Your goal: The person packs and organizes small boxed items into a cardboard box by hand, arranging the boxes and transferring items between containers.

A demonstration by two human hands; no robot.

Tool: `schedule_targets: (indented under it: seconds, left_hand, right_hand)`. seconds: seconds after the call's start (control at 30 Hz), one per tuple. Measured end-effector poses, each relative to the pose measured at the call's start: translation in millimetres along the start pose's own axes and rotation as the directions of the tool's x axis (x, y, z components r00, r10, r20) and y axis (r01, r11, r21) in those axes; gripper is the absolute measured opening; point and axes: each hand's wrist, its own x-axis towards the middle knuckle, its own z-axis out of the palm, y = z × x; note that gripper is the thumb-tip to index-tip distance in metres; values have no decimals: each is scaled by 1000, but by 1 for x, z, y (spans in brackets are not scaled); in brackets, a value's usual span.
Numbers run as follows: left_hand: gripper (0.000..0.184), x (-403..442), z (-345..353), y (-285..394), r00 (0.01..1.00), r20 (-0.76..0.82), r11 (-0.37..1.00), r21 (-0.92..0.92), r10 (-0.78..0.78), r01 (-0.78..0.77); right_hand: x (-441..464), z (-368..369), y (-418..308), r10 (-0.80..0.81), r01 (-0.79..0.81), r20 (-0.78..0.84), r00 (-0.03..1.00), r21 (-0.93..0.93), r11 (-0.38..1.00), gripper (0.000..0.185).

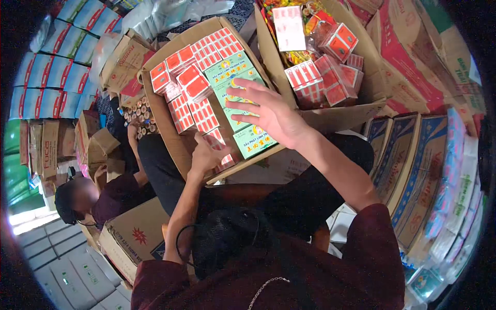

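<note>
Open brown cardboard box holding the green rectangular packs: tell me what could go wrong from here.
Red-and-white rectangular packs are stacked unevenly and could topple. The left hand, at the near end of these packs, might knock some askew. The spread right hand, over the green rectangular packs, could nudge those out of line.

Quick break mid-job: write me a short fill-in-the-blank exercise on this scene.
1. The boxes beneath the spread right hand are mainly ____ in colour.
2. The left hand is at the ____-and-white packs.
3. In this view, the loosely filled carton stands to the ____ of the carton beneath the hands.

Missing words: green; red; right.
</note>
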Motion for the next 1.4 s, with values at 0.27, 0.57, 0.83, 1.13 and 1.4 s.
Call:
schedule_targets:
  seconds: [0.27, 0.57, 0.83, 1.13, 1.4]
  left_hand:
    - [105, -40, -77, 56, 984, -114, 942, -295, 134, -162]
    - [67, 77, -60, -28, 929, -353, 868, -421, 109, -262]
    - [45, 74, 5, -12, 959, -234, 931, -288, 159, -225]
    - [58, 83, 27, -49, 743, -561, 929, 277, 364, -246]
    - [51, -33, -72, 23, 988, -138, 838, -545, -66, -20]
  right_hand:
    - [4, -1, 50, -37, -152, -359, 933, -484, 862, 76]
    - [5, -25, -23, 39, -67, 97, 995, 309, 949, 75]
    - [-6, -22, -95, -316, 382, -331, 889, 158, 911, 72]
    - [8, -33, -44, -143, 190, -269, 952, 154, 970, 49]
    - [0, -10, -2, 130, -152, -287, 949, -53, 987, 46]
